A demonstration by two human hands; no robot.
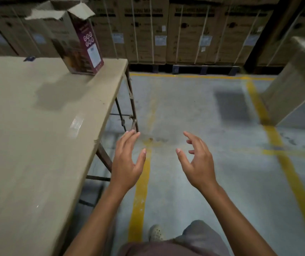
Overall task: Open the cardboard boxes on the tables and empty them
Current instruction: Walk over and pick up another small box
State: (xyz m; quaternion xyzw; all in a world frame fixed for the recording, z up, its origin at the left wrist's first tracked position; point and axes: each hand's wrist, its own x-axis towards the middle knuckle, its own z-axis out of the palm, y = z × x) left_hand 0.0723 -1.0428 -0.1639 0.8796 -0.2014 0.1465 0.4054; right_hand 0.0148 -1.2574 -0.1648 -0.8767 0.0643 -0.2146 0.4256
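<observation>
The head view is the only one. In the upper left of the frame a tall brown cardboard box with a maroon printed side stands upright on the far right corner of a long beige flat-topped table on rusty metal legs. Its top flaps are already folded out and open. What is inside cannot be seen from here.

In the lower centre, both hands hang over the grey concrete floor, which is marked with painted yellow lines. The left hand is just beside the table's near edge but not touching it. The right hand is farther out over the floor. Both have fingers spread and lightly bent, palms turned toward each other, and they hold nothing.

The box lies up and to the left of both hands, well apart from them, with its long axis vertical and its mouth facing up. The left hand is the nearer one, so reaching the box probably means moving forward along the table edge first. Then the two hands could likely close on its sides.

Large stacked brown cartons with white straps fill the top of the frame. A pale beige slab-like surface juts in at the right edge; it may be a second table. A light-coloured shoe shows at the bottom.
</observation>
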